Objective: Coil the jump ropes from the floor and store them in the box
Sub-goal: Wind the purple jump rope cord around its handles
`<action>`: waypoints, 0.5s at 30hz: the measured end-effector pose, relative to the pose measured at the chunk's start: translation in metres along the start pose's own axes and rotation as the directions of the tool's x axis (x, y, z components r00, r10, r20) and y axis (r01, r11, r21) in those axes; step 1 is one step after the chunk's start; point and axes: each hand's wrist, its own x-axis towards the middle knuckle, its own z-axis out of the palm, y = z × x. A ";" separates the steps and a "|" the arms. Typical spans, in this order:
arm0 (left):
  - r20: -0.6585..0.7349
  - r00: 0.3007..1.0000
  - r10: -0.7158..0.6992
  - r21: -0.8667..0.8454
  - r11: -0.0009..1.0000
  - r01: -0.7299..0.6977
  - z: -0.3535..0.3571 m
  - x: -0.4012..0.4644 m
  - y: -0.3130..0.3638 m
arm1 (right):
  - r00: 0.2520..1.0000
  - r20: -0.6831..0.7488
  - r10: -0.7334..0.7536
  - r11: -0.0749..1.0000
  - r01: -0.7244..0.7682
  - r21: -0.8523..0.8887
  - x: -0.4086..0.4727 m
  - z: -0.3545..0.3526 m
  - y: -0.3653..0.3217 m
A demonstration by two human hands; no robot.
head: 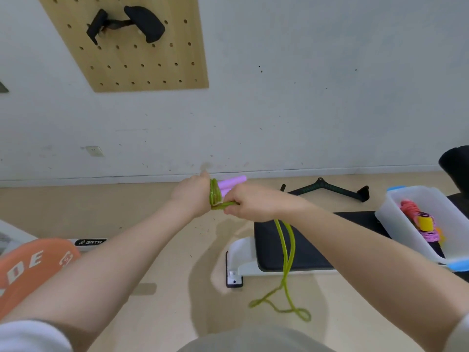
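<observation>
A green jump rope [286, 252] with pink handles [231, 182] is held in front of me. My left hand [191, 196] grips the handles, and several green turns of cord wrap around them next to that hand. My right hand [250, 203] pinches the cord just right of the wraps. From there the loose cord hangs down and its end lies in loops on the floor. A translucent white box [403, 219] with blue rim pieces stands at the right on a bench and holds a coiled pink and orange rope [420, 219] with a yellow part.
A black padded bench [304, 250] on a white frame lies under the hanging cord. A black cable-machine bar [327, 190] lies on the floor by the wall. An orange padded object [30, 265] is at the lower left. A wooden pegboard [132, 44] hangs on the wall.
</observation>
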 end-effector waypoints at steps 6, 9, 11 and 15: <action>0.036 0.943 0.331 0.117 0.936 -0.333 -0.012 -0.026 -0.002 | 0.984 -0.177 -0.034 0.999 0.029 -0.028 0.015 -0.031 -0.008; -0.039 0.911 0.411 -0.083 0.907 -0.413 -0.015 -0.038 -0.010 | 0.987 -0.158 -0.002 0.983 0.031 0.182 0.017 -0.038 -0.005; -0.115 0.906 0.407 -0.247 0.872 -0.423 -0.019 -0.045 -0.016 | 0.984 -0.175 0.021 0.937 0.042 0.348 0.016 -0.034 -0.004; -0.163 0.897 0.410 -0.505 0.746 -0.433 -0.030 -0.058 -0.024 | 0.983 -0.166 0.076 0.751 0.053 0.658 0.018 -0.019 -0.008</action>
